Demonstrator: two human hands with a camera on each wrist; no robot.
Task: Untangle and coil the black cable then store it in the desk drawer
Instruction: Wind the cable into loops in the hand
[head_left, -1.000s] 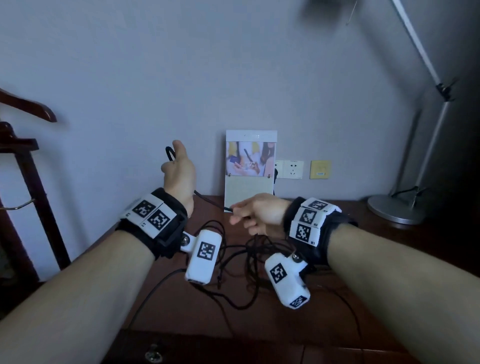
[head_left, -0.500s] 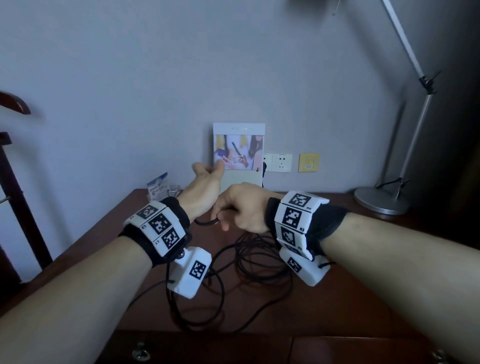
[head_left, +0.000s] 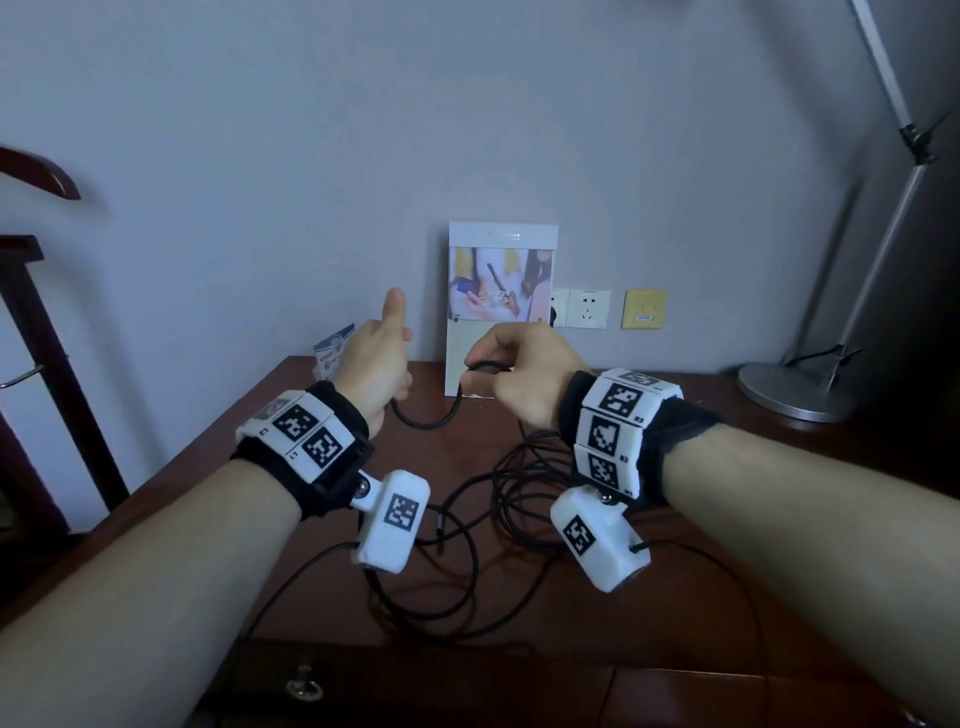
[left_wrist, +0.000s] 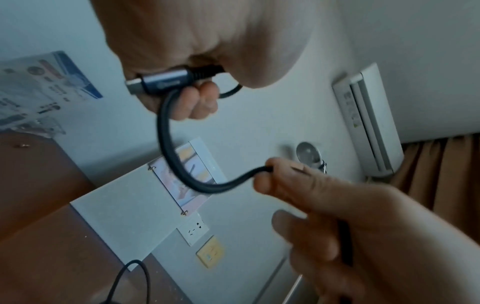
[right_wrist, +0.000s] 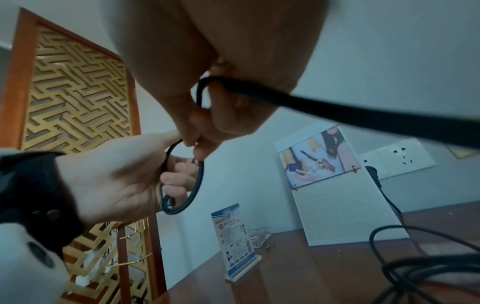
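The black cable (head_left: 426, 423) hangs in a short loop between my two hands above the dark wooden desk (head_left: 727, 467). My left hand (head_left: 376, 364) has its thumb up and its fingers curled round the cable just behind the grey metal plug (left_wrist: 166, 82). To its right, my right hand (head_left: 519, 369) pinches the cable (left_wrist: 168, 144) between thumb and fingertips. In the right wrist view the loop (right_wrist: 197, 185) lies across the left palm. The rest of the cable lies in a loose tangle (head_left: 498, 493) on the desk below my wrists. The drawer front (head_left: 415, 691) with its small handle (head_left: 304, 686) is closed.
A standing photo card (head_left: 501, 312) leans on the wall behind my hands, with wall sockets (head_left: 587, 309) beside it. A small sign (head_left: 332, 353) stands at the back left, a lamp base (head_left: 795, 389) at the right, and a wooden stand (head_left: 31, 312) left of the desk.
My hands have drawn apart from where they met half a second ago, and a loop of cable now hangs between them. My left thumb has risen.
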